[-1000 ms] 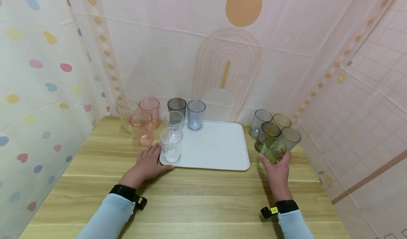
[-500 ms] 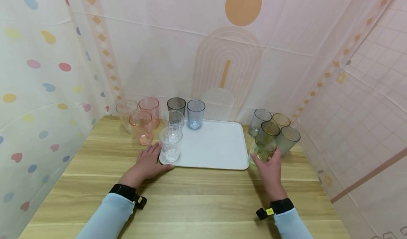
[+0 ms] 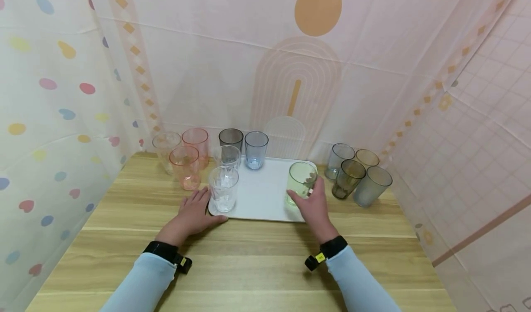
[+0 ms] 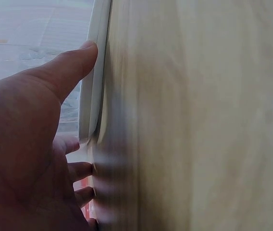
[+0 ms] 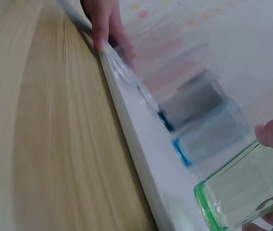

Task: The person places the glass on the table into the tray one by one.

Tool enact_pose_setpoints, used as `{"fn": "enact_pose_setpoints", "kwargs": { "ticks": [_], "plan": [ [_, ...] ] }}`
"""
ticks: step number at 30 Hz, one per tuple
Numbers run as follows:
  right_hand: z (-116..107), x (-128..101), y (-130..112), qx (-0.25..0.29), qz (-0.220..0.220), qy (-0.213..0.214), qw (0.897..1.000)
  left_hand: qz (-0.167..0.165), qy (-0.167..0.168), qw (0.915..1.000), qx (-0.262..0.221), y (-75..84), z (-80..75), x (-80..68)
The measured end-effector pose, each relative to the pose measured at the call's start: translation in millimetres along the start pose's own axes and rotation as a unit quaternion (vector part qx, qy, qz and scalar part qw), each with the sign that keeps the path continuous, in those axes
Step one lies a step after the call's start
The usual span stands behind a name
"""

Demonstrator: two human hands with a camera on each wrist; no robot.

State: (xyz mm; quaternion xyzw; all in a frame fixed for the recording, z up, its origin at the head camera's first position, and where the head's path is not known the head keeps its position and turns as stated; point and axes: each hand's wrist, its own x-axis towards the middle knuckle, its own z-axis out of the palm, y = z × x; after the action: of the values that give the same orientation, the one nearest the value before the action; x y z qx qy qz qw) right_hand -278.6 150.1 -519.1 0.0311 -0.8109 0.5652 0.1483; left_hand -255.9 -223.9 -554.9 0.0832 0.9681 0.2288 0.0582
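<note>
Right hand grips the green glass over the tray.

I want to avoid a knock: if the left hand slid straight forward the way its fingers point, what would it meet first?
Probably the pink glass. The left hand lies flat beside the tray corner, fingers aimed at it; the clear glass stands just right of that line, though depth is uncertain.

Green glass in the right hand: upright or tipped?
Upright, perhaps slightly tilted. In the head view the green glass has its open rim facing up over the white tray, with the right hand gripping its side.
</note>
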Motion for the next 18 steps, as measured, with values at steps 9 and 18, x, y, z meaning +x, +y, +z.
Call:
{"fn": "enact_pose_setpoints", "kwargs": {
  "ticks": [9, 18],
  "plan": [
    [56.1, 20.9, -9.1, -0.003, -0.010, -0.052, 0.999, 0.003, -0.001, 0.9999, -0.010, -1.2, 0.3, -1.0],
    [89.4, 38.6, -22.3, -0.010, -0.019, -0.074, 0.997, 0.000, 0.001, 1.0000, -0.009, -1.2, -0.8, -1.6]
  ]
}}
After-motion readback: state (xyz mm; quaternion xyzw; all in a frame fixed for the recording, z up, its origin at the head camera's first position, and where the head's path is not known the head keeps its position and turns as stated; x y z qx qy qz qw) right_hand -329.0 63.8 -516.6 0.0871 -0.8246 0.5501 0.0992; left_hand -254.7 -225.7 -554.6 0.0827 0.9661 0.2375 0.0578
